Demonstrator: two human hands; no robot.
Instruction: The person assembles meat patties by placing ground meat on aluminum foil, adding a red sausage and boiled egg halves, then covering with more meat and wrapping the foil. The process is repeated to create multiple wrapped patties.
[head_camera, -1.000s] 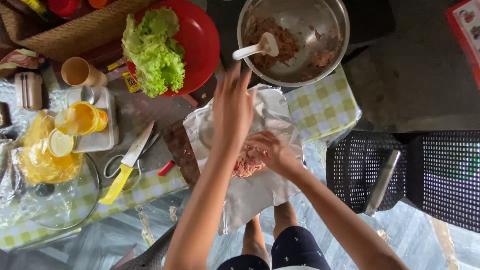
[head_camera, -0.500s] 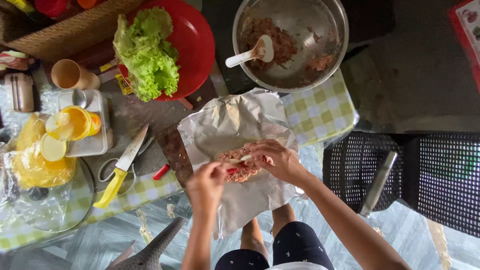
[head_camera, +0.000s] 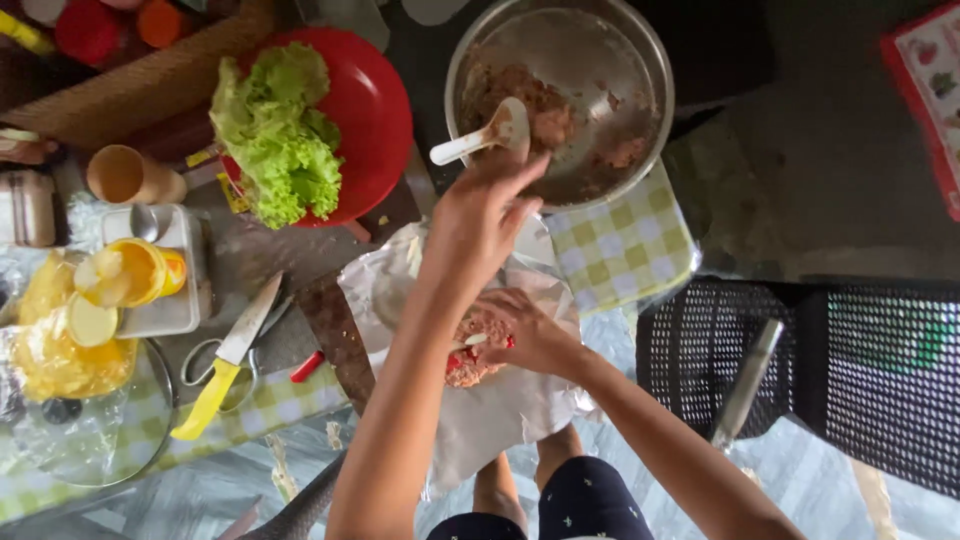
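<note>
Your left hand (head_camera: 480, 215) reaches to twelve o'clock, its fingertips just beside the spoon (head_camera: 482, 135) that lies in the bowl (head_camera: 640, 60). The bowl sits on a cloth (head_camera: 625, 245). Your right hand (head_camera: 525, 330) rests on the meat (head_camera: 470, 365), which lies on the sheet (head_camera: 500, 420) just below the left hand. At ten o'clock from the sheet sits the plate (head_camera: 385, 110), with lettuce (head_camera: 280, 135) on it. At nine o'clock lies the knife (head_camera: 228, 360), across the scissors (head_camera: 200, 362). Further to nine o'clock stands a tray (head_camera: 175, 310) holding a cup (head_camera: 135, 272), with a tumbler (head_camera: 125, 177) behind it. At three o'clock stands the chair (head_camera: 860, 370).
</note>
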